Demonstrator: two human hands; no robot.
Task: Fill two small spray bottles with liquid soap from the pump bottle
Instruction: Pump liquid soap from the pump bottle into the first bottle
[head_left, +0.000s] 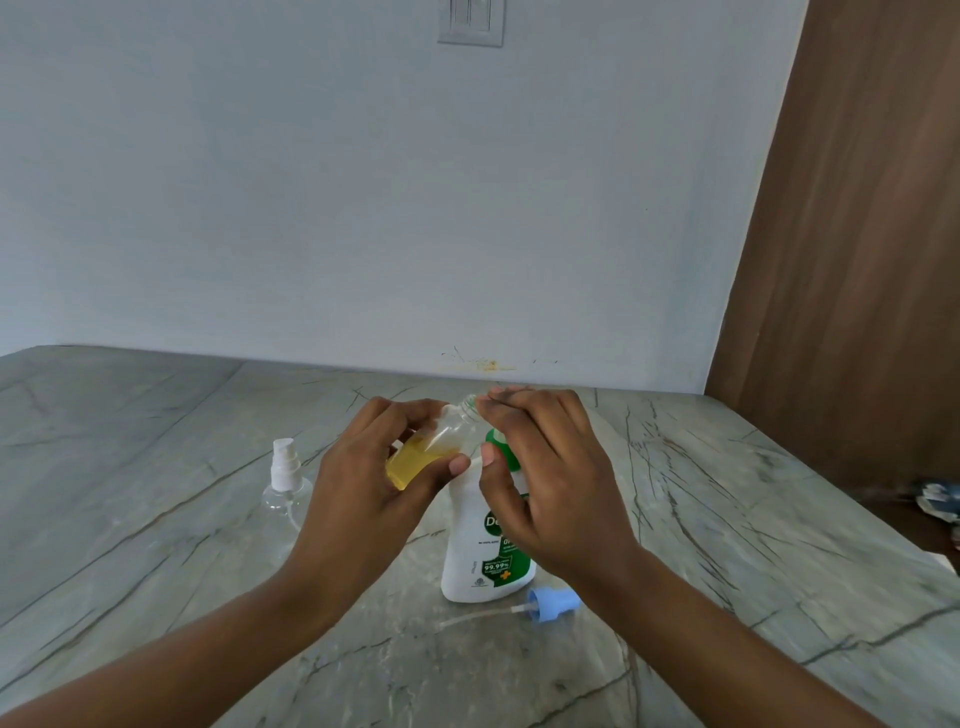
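Observation:
My left hand (358, 467) grips a small clear spray bottle (431, 447), tilted with its open neck up and to the right. Yellow soap fills its lower part. My right hand (550, 467) rests on top of the white and green pump bottle (478, 551), covering the pump head, fingers near the small bottle's mouth. The pump bottle stands upright on the marble table (156, 519). A second small clear spray bottle (287, 478) with a white spray cap stands to the left and looks empty. A blue spray cap (553, 605) with its dip tube lies on the table in front.
A white wall with a switch plate (470, 23) rises behind the table. A brown wooden panel (857, 234) stands at the right. A crumpled cloth-like thing (937, 501) lies at the table's right edge.

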